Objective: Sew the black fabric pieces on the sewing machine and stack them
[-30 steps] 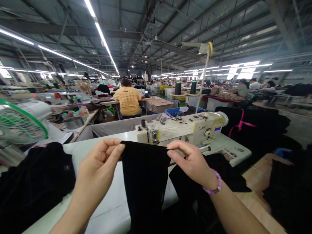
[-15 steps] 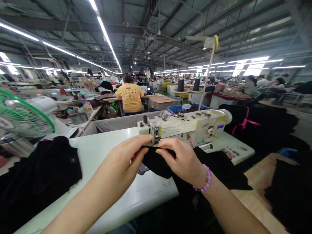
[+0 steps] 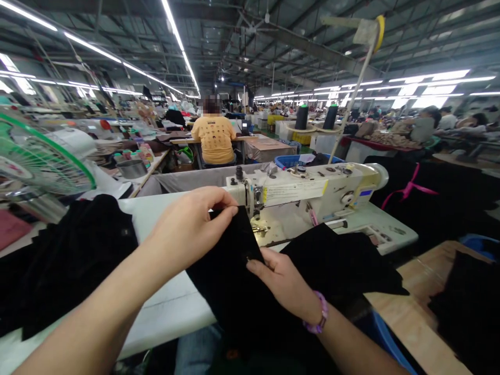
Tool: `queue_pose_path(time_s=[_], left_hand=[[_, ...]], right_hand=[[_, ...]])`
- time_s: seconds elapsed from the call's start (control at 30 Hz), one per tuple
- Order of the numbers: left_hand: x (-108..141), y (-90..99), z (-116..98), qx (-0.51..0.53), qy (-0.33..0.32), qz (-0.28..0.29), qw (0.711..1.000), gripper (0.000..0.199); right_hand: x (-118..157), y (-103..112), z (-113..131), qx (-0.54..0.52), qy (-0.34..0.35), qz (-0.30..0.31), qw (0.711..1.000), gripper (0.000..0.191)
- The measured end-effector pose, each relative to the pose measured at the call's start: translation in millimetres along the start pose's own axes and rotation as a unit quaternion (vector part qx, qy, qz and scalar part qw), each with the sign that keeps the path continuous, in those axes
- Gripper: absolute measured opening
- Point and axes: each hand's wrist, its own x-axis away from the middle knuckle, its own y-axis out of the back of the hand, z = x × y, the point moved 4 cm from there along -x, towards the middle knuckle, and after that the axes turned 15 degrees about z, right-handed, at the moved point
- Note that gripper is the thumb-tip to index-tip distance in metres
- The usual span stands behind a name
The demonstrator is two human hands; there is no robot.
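Fingers of the left hand [image 3: 190,223] pinch the top corner of a black cloth [image 3: 230,255], the right hand's [image 3: 285,283] its side, draped over the front edge of the sewing table [image 3: 174,299] — seemingly a lining-up step, the next move calling for an even pinch. A sewing machine [image 3: 336,190] stands at the far edge, dark fabric [image 3: 88,234] at the left end — beyond, a seated person [image 3: 213,139] and a crowded, strip-lit workshop

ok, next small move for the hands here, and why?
I'd probably ease the black cloth toward the presser foot of the sewing machine, keeping both pinches: the left grip has its top corner, the right grip a spot lower on the side edge, and the cloth seems to hang just short of the foot, not under it.
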Motion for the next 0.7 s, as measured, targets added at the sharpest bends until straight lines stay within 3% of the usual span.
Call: queue_pose_path(time_s=[0.1,0.17,0.2,0.27,0.33,0.47,0.7], left_hand=[[-21,-46.6,47,-0.007,0.07,0.143,0.987,0.019],[-32,-84.1,75,0.009,0.092,0.191,0.977,0.016],[-36,-102.3,87,0.016,0.098,0.203,0.974,0.015],[-40,-133.4,105,0.026,0.11,0.213,0.971,0.015],[-42,-155.4,115,0.035,0.124,0.213,0.968,0.015],[-47,-175.3,126,0.049,0.156,0.205,0.965,0.012],[-62,-181.9,131,0.055,0.216,0.199,0.954,0.012]], right_hand=[[3,-18,-42,-0.061,-0.076,0.023,0.995,0.046],[3,-21,-61,0.065,-0.108,0.001,0.992,0.047],[1,-20,-66,0.164,-0.118,-0.021,0.979,0.044],[-2,-16,-72,0.356,-0.126,-0.072,0.923,0.03],[-5,-12,-73,0.464,-0.104,-0.1,0.874,0.023],[-10,-11,-78,0.497,-0.016,-0.052,0.866,0.043],[-17,-3,-85,0.471,-0.029,-0.03,0.881,0.039]])
